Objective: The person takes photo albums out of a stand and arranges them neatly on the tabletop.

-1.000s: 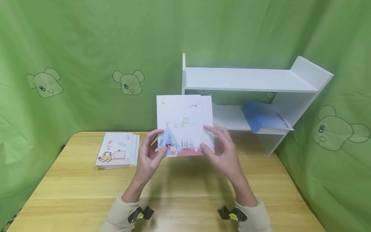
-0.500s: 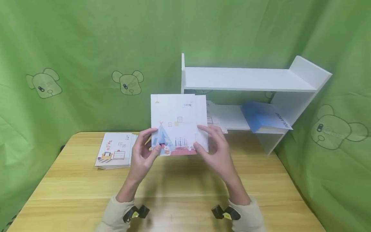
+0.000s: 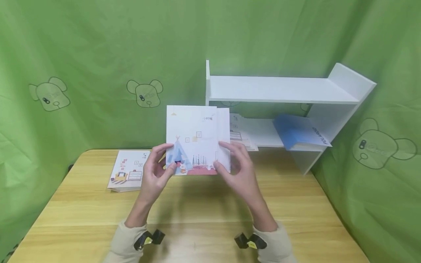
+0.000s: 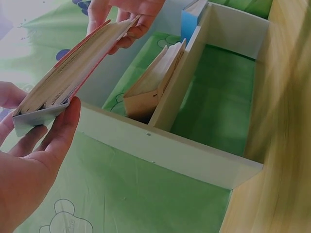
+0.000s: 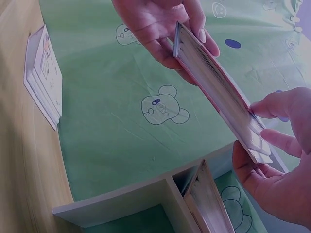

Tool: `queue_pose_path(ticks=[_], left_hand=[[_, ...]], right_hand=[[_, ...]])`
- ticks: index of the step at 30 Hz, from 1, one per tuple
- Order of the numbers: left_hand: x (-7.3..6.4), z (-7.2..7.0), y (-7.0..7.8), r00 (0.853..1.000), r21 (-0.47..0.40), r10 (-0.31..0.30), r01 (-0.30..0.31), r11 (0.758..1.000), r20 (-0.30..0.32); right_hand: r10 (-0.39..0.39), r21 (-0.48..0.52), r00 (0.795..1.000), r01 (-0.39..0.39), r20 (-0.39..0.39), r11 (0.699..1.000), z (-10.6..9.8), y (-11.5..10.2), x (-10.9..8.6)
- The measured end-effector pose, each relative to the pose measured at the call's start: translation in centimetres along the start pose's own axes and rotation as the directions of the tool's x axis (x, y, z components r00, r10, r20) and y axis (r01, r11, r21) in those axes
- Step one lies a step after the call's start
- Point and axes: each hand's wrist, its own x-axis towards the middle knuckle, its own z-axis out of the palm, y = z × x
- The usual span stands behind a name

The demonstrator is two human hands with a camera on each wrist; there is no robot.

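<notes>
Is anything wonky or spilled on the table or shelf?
A little wonky, yes. The blue book seems to poke out past the front of the lower shelf. The white book being held looks uneven: a strip sticks out along its right side. I see no spills.

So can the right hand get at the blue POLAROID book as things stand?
Probably not immediately: the right hand grips the tent-cover book. Otherwise the way looks free; nothing visible covers the front of the blue POLAROID book.
</notes>
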Motion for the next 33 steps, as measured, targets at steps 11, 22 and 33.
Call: queue_pose_path(ticks=[11,22,33], left_hand=[[-0.5,-1.0,0.0,1.0,0.01,-0.018,0.018,1.0,0.001],[-1.3,-2.3,-0.2,1.0,0.011,-0.027,0.027,1.0,-0.011],[-1.2,-3.2,0.0,0.999,0.026,-0.033,0.033,0.999,-0.014]], right_hand=[[0.01,-0.001,1.0,-0.01,-0.008,1.0,1.1,0.1,-0.3],[-0.008,0.012,1.0,0.007,0.026,1.0,2.3,0.4,-0.4],[-0.012,0.064,1.0,0.01,0.027,0.998,3.5,0.7,-0.4]])
